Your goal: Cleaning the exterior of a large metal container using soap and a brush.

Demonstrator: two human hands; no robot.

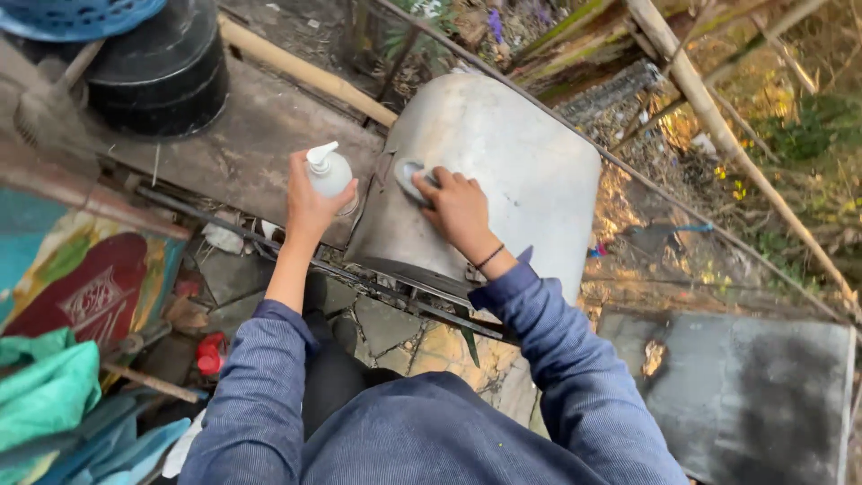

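Outdoors, on a concrete ledge (242, 135), the left hand (310, 202) wraps its fingers round a pump bottle (329, 171), keeping it upright. The right hand (460, 208) presses a scrubber (411, 176), fingers curled, against the tilted metal drum (503, 171) beside it.

pump bottle (329, 172) left of metal container (503, 171), buckets (162, 76) behind

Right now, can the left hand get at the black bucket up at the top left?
Probably not as things stand: the left hand is wrapped around a pump bottle, so it is occupied. The ledge toward the black bucket looks unobstructed, though.
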